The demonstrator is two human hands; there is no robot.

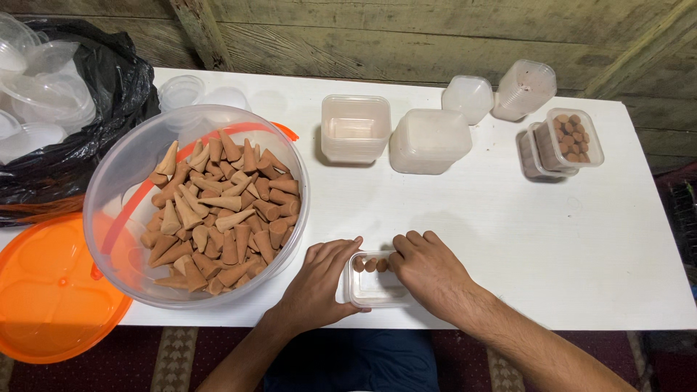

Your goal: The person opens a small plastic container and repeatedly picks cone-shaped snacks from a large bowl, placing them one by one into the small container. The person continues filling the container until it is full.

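Small clear box point(374, 287) sits at the near table point(508, 239) edge, btwn your hands, long axis running left-right. Few brown cones point(369, 265) stand in a row along its far side, flat bases up. Left hand point(319, 279) grip wraps box's left end; right hand point(428, 268) w/ fingers curled over the right rim, on the cones. Big bowl point(109, 210) of cones just left.

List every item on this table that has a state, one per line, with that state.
Large clear tub: open, heaped with brown cones.
Orange lid: off, lying beside the tub.
Small clear box: open, a few cones along its far edge.
Left hand: on the box's left side.
Right hand: fingers in the box.
Filled boxes: packed with cones.
Empty boxes: stacked.
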